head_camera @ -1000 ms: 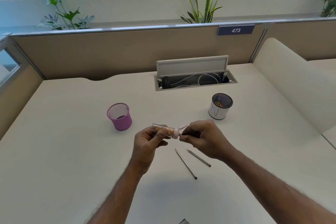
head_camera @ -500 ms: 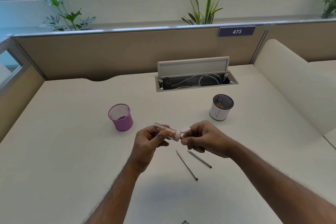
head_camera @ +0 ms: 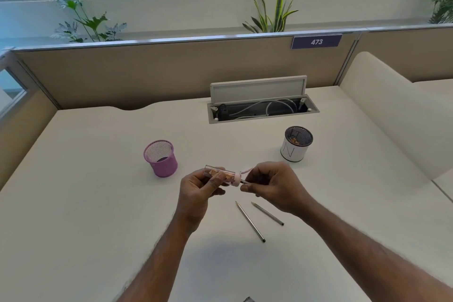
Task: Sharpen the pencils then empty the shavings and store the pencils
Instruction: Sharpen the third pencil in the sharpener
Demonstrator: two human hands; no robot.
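A: sharpener status?
B: left hand point(head_camera: 196, 191) fingers curled round sharpener point(head_camera: 219, 174), held above desk point(head_camera: 98, 203). Right hand point(head_camera: 272, 186) pinches pencil point(head_camera: 244, 181), tip in pink cap end.
A: others?
B: two pencils point(head_camera: 250, 222) flat on desk, near wrists.

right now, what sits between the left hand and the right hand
In the head view: the pink cap of the sharpener the left hand holds, and a short bit of the pencil the right hand pinches.
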